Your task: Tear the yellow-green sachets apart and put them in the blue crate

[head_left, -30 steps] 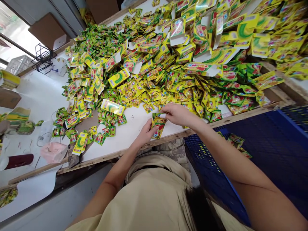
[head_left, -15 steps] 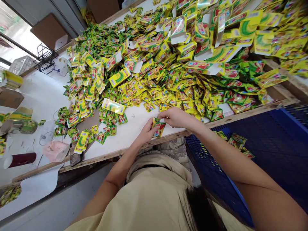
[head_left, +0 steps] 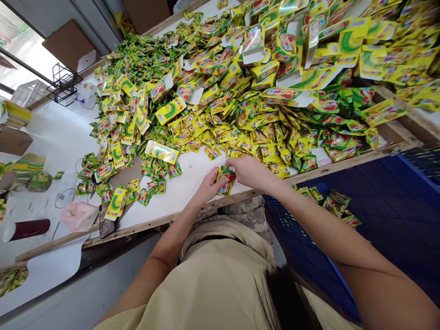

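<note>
A small green and yellow packet (head_left: 225, 187) with red fruit printing is held over the table's front edge. My left hand (head_left: 209, 187) grips it from the left side, thumb across its front. Closed at the packet's upper right corner, my right hand (head_left: 245, 169) pinches the top edge; its fingertips are partly hidden. Just beyond my hands spreads a pile of yellow packets (head_left: 227, 128), with one yellow packet (head_left: 212, 152) lying loose. Green packets (head_left: 158, 168) lie to the left, a yellow box (head_left: 162, 151) resting on top of them.
A wooden rim (head_left: 144, 228) runs along the table front. Blue crates (head_left: 388, 220) stand low at the right, with several packets inside. A phone (head_left: 107, 222), a pink bag (head_left: 79, 216) and a dark red roll (head_left: 30, 229) lie on the left, a black wire rack (head_left: 63, 85) farther back.
My right hand has shifted slightly down against the packet's top corner. The packet stays in both hands, and the pile looks the same.
</note>
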The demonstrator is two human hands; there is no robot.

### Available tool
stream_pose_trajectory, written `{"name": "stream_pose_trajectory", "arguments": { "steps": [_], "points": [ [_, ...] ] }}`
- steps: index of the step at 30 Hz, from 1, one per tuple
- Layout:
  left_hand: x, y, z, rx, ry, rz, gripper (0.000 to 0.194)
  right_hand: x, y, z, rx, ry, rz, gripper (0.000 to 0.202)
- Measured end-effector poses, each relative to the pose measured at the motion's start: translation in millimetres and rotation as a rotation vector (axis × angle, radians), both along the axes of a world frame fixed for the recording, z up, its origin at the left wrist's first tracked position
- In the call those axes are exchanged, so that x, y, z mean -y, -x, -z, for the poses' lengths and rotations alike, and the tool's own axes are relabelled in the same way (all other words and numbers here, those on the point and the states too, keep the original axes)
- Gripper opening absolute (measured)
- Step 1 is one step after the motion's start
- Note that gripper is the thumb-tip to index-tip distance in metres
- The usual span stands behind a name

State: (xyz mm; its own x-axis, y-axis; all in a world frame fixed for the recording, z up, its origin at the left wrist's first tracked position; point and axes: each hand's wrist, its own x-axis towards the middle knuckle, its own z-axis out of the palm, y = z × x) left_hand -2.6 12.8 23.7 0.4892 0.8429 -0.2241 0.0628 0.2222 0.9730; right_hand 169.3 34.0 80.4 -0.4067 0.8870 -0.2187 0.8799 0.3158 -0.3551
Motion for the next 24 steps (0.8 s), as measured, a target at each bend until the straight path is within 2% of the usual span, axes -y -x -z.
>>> {"name": "stream_pose_trajectory", "arguments": {
  "steps": [4, 9, 14, 16, 19, 22, 24],
  "points": [
    [0, 0, 1.5, -0.007, -0.002, -0.002, 0.047, 3, 3, 5.3, 0.024, 0.026, 0.066, 0.036],
    [1, 0, 5.4, 0.023, 0.012, -0.002, 0.044, 5, 3, 12.2, -0.054, 0.029, 0.114, 0.032],
    [3, 1, 11.5, 0.019, 0.023, -0.046, 0.045, 14, -3, 12.5, -0.271, -0.139, 0.266, 0.025],
    [3, 1, 12.7, 0.037, 0.024, -0.051, 0.044, 17, -5, 11.1, -0.345, -0.173, 0.231, 0.019],
    [4, 1, 12.7, 0.035, 0.000, -0.027, 0.044, 18, -7, 9.9, -0.408, -0.077, 0.117, 0.020],
    [3, 4, 11.5, 0.012, -0.035, -0.004, 0.045, 16, -8, 8.5, -0.448, 0.102, 0.087, 0.027],
    [3, 6, 10.1, 0.009, -0.030, 0.016, 0.045, 14, -8, 6.2, -0.488, 0.245, 0.077, 0.023]
  ]
}}
